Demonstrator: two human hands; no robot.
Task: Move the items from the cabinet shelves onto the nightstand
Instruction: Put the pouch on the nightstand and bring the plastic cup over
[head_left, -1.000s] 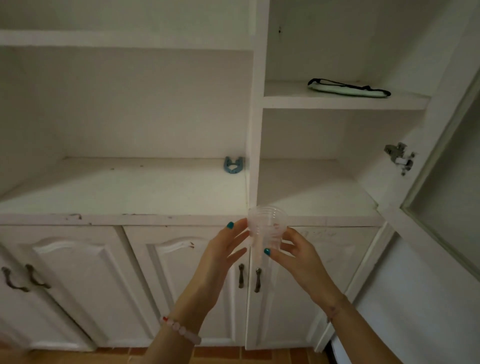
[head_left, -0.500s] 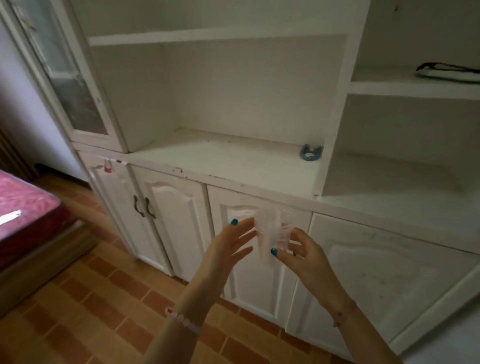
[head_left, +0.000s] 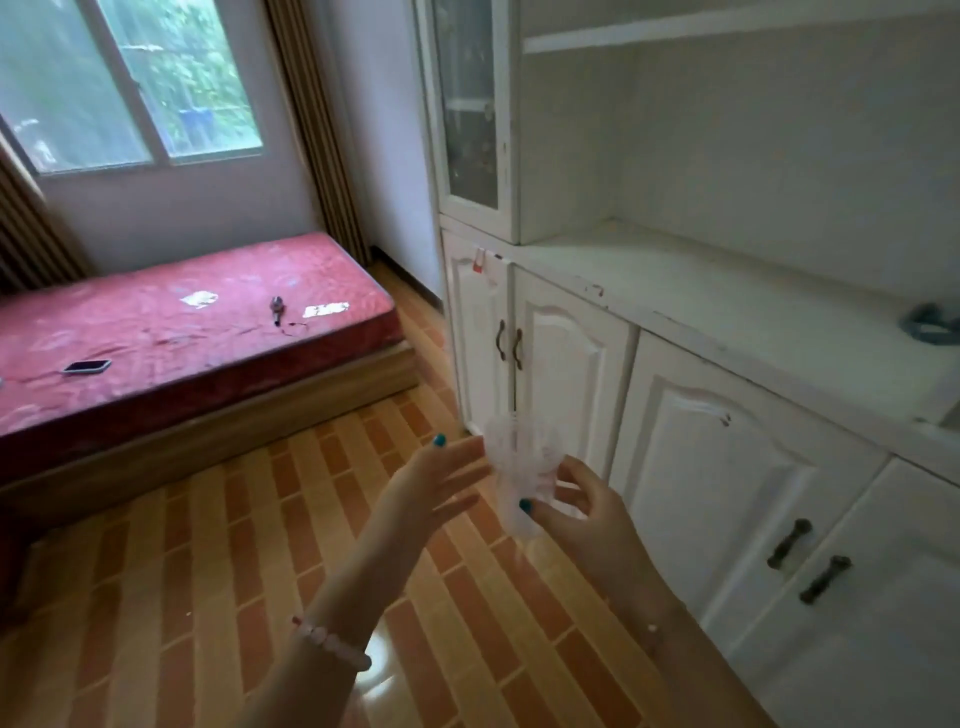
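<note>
Right hand (head_left: 587, 514) pinches the cup (head_left: 522, 467) mid-air, clear of the shelf (head_left: 727, 291), ready to carry. Left hand (head_left: 441, 475), fingers straight, guards its 9 o'clock side (flimsy plastic, I guess). Nightstand's not in view.

Motion blur smears the clear cup (head_left: 524, 475), and the right grip (head_left: 582, 519) has its fingertips half lost behind it. On the shelf (head_left: 727, 291) the blue thing (head_left: 927, 323) is clipped by the right edge; that dark bit (head_left: 277, 309) on the bed (head_left: 156, 332), too small to name
</note>
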